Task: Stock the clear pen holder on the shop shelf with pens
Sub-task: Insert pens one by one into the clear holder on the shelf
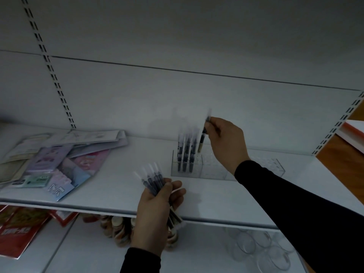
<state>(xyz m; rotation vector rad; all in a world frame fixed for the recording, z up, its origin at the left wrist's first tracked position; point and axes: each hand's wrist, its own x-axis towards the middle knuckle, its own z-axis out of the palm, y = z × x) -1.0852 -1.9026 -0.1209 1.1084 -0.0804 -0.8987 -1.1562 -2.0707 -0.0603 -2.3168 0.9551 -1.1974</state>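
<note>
A clear pen holder [212,169] stands on the white shelf [216,201], right of centre. Several dark pens with clear caps [186,152] stand upright in its left end. My right hand [226,143] pinches one pen [203,134] nearly upright, its lower tip just above the holder beside the standing pens. My left hand [155,211] grips a bundle of several similar pens [154,181] in front of the shelf edge, caps fanned upward. The right part of the holder is partly hidden by my right sleeve.
A pile of flat stationery packets [55,160] lies on the shelf's left side. Below the shelf are red packets [19,231], stacked round items [116,229] and clear round containers [258,247]. A wooden unit [346,160] borders the right end.
</note>
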